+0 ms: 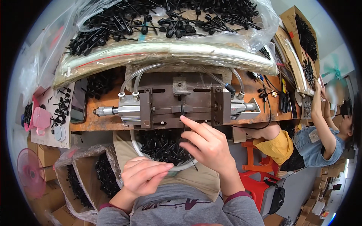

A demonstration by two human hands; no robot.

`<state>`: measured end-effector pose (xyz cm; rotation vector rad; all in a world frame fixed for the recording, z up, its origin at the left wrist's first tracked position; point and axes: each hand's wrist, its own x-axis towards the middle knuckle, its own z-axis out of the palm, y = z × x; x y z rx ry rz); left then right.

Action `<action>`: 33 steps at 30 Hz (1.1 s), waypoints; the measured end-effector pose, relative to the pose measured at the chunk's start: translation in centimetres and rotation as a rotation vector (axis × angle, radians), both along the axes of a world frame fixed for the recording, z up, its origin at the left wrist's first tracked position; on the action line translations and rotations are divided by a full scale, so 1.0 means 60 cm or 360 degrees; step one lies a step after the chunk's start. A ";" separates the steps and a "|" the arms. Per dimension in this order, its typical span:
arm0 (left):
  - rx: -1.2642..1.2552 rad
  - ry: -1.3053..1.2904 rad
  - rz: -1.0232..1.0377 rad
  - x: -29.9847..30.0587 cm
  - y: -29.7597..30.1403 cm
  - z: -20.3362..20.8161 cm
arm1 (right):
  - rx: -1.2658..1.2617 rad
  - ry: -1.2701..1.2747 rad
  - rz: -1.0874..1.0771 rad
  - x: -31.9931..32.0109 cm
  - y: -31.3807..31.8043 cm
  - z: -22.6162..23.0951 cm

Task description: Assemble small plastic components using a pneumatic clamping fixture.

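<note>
A dark metal clamping fixture (162, 82) with an air cylinder on each side sits on the bench before me. At its middle, a thin black part (182, 109) stands in a small block (176, 109). My right hand (209, 145) reaches up to it, index fingertip at its lower end, thumb and fingers apart. Below that hand, a slim black rod (195, 165) slants over the basket; whether the hand touches it I cannot tell. My left hand (145, 177) is closed in a pinch at the basket's near rim; anything between its fingertips is hidden.
On my lap, a round basket (136, 146) holds many black stemmed parts (162, 145). More black parts (177, 24) lie heaped behind a plastic-wrapped roll (166, 52). Clear hoses (141, 71) arch over the fixture. A person (320, 139) works at right, near a red stool (254, 184).
</note>
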<state>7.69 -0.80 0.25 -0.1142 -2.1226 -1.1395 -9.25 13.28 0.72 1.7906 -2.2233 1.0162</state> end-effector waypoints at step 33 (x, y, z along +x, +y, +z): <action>0.0052 0.0179 0.0084 -0.016 0.018 -0.042 | -0.0913 0.0340 0.0239 0.025 0.025 -0.009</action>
